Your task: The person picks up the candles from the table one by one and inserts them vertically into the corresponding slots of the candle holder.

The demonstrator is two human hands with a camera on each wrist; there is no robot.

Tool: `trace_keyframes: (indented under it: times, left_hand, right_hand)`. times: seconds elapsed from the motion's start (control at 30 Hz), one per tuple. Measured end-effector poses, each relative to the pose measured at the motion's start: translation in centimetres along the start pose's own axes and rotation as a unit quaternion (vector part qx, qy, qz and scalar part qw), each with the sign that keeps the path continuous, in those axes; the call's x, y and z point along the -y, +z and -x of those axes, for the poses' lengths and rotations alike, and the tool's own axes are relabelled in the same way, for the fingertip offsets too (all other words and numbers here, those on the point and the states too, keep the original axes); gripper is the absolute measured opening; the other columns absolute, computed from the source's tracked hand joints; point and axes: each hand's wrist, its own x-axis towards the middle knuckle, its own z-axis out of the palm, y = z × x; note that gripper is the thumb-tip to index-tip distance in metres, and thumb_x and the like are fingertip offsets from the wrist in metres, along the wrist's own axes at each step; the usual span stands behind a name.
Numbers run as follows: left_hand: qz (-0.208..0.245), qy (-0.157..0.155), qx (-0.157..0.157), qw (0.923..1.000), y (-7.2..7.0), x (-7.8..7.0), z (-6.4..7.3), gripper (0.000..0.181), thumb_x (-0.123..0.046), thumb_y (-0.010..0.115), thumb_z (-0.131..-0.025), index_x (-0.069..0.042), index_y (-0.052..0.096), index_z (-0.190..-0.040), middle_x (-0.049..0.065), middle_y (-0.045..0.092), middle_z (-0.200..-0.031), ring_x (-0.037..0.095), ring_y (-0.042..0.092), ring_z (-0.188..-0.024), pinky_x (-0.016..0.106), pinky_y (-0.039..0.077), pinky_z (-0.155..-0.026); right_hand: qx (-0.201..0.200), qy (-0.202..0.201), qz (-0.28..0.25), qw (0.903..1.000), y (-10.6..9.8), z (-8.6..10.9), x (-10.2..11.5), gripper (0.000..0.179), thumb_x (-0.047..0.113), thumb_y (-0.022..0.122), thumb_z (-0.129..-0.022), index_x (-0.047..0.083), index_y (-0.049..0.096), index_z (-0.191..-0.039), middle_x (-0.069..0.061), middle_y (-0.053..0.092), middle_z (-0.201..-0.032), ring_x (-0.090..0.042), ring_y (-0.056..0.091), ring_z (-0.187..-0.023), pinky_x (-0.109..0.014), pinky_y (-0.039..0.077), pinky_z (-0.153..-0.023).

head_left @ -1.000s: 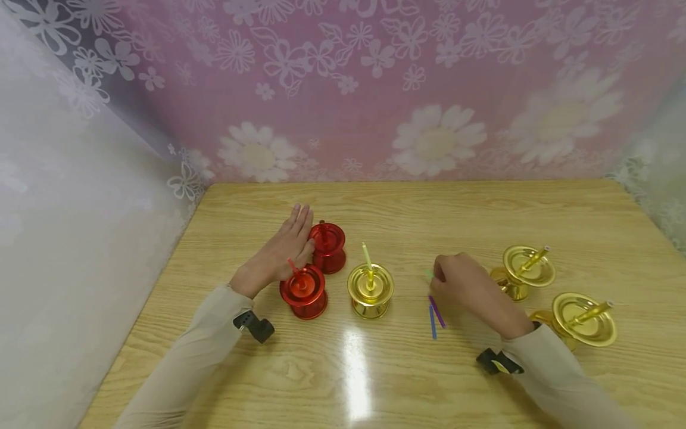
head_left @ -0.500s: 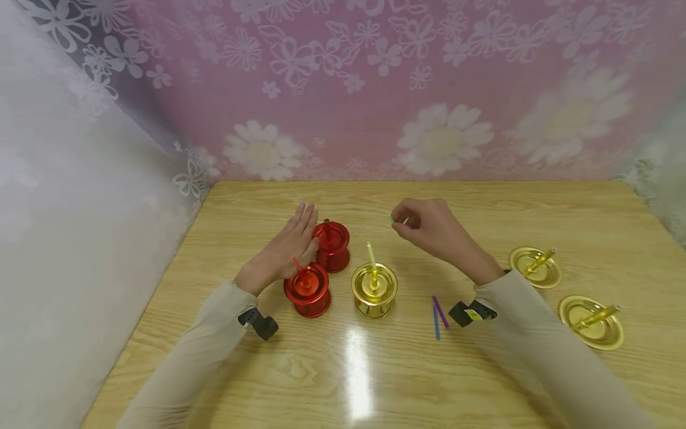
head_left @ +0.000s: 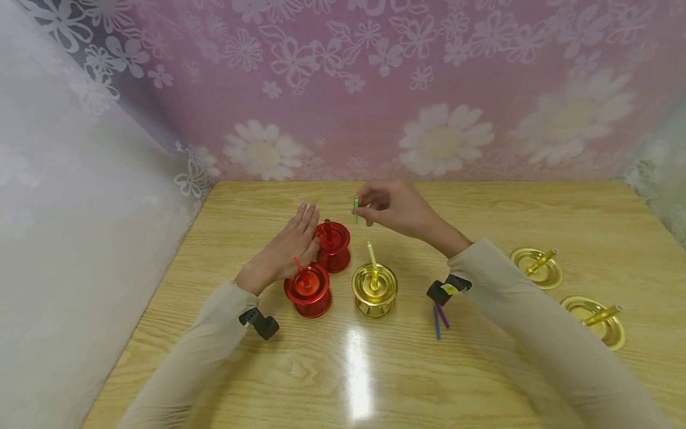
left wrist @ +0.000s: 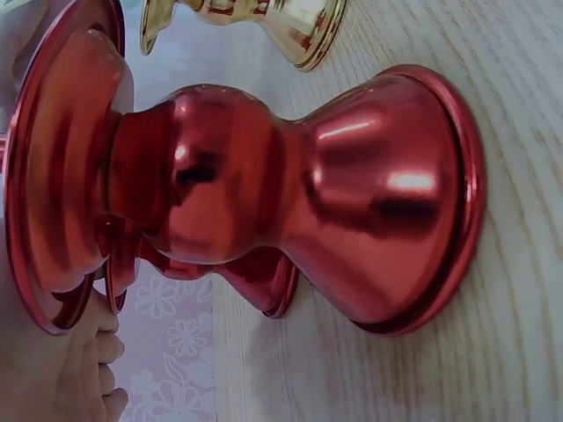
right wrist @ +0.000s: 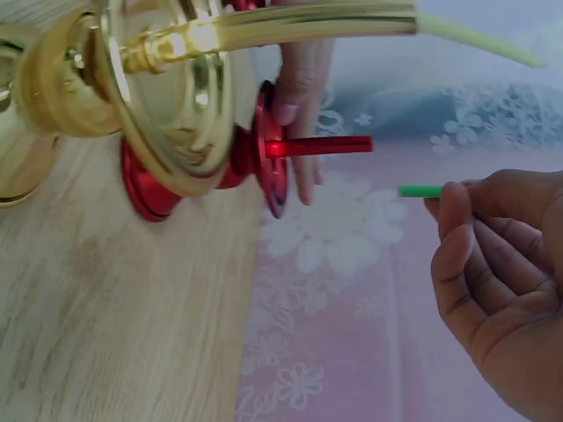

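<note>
In the head view my right hand [head_left: 399,210] pinches a short green candle [head_left: 356,208] between thumb and fingertips. The candle is held upright, above and to the right of the rear red candle holder [head_left: 333,247], whose socket tube holds no candle [right wrist: 330,145]. My left hand [head_left: 284,250] touches that holder's dish rim with the thumb, its other fingers lying straight alongside. The front red candle holder [head_left: 308,290], with a red candle [head_left: 297,263] in it, stands under my left wrist. To its right is a gold candle holder [head_left: 374,292] bearing a pale yellow candle [head_left: 371,254].
Two more gold candle holders [head_left: 537,268] stand at the right, partly behind the right sleeve. A blue candle [head_left: 436,322] and a purple candle [head_left: 443,316] lie on the wooden table [head_left: 300,369]. A floral pink backdrop [head_left: 343,137] rises at the back.
My right hand has lifted the green candle off the table and carried it left toward the rear red candle holder, turning it upright. The left hand stays in place.
</note>
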Motion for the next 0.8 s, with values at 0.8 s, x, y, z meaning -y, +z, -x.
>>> trace_keyframes:
  times: [0.8]
  left_hand:
    - [0.011,0.002,-0.002,0.9999,0.1,0.4,0.1,0.060,-0.028,0.023,-0.105,0.004,0.001,-0.151,0.019,-0.005,-0.159,0.030,-0.012,-0.146,0.042,0.004,-0.118]
  right_hand:
    - [0.053,-0.025,0.004,0.9983,2.9,-3.8,0.5,0.010,0.006,0.067,-0.090,0.004,0.064,-0.099,-0.010,0.072,-0.090,-0.025,0.068,-0.073,-0.034,0.055,-0.076]
